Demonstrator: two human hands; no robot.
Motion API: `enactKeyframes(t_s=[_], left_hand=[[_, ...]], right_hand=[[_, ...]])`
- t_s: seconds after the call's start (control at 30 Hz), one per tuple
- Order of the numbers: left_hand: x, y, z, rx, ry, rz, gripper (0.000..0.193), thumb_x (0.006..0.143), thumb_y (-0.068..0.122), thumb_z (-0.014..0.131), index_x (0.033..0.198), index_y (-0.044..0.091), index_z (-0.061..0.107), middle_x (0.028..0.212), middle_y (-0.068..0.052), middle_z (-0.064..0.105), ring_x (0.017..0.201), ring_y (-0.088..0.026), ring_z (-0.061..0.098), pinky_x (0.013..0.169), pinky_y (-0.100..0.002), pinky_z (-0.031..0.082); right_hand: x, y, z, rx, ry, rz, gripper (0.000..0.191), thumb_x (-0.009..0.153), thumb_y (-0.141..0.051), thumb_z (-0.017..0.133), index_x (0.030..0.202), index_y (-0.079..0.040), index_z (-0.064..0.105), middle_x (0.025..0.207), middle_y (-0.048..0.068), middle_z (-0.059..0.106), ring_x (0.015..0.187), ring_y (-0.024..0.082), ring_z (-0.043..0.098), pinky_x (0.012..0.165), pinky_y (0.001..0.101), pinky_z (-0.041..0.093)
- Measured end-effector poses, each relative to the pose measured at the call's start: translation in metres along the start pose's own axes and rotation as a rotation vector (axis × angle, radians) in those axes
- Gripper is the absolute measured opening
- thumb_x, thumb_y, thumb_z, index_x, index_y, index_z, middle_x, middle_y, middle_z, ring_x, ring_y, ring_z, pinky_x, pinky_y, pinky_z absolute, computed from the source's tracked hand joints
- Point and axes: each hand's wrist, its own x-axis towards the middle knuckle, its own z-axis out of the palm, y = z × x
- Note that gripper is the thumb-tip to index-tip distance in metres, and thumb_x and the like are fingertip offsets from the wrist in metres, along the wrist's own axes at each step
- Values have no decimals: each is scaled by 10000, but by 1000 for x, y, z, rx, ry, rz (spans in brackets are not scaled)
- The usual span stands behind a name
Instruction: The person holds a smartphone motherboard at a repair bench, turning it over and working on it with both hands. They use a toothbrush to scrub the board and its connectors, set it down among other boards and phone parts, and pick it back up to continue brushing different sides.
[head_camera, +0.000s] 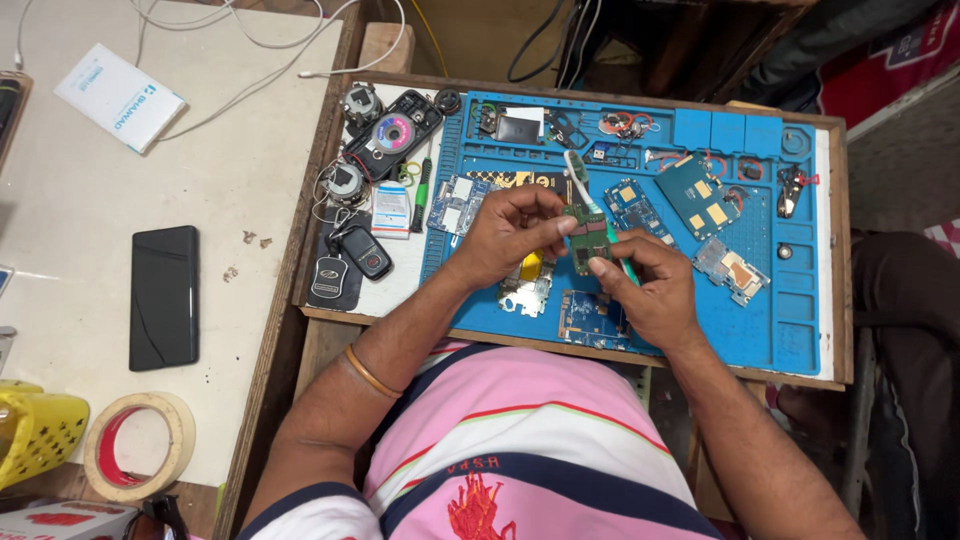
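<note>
My left hand (510, 232) pinches a small green circuit board (588, 240) above the blue work mat (790, 320). My right hand (652, 285) grips a toothbrush (578, 180) with a white head and green handle, its bristles resting on the top of the board. Its forefinger also touches the board's lower edge. Both hands hover over the middle of the mat, above another blue board (585, 318) and a metal frame (527, 290).
Several circuit boards (693, 192) and small parts lie on the mat. Left of it sit a car key fob (364, 252), round speakers (345, 183) and a green screwdriver (422, 195). On the white table lie a black phone (164, 296), a tape roll (138, 446) and a yellow basket (35, 430).
</note>
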Motion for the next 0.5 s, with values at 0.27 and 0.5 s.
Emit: enactKeyframes(t_s=[0.27,0.5], left_hand=[[3,1,-2,-63,32,12,129,995,124,725,1045,39,642,886,-39,702,778,-108,728,669,-260,626],[3,-1,-4,-103,38,7,118,1009,128,711,1041,40,639,879,-39,696,758,-113,727,643,-252,612]], right_hand=[[2,1,0,-37,-23,-1,120,941,-64,728,999,41,715,931,76,665,705,84,622,592,233,494],[0,-2,3,-161,42,-114,179,917,-72,783,1051,31,725,1008,93,671,803,100,621,664,228,489]])
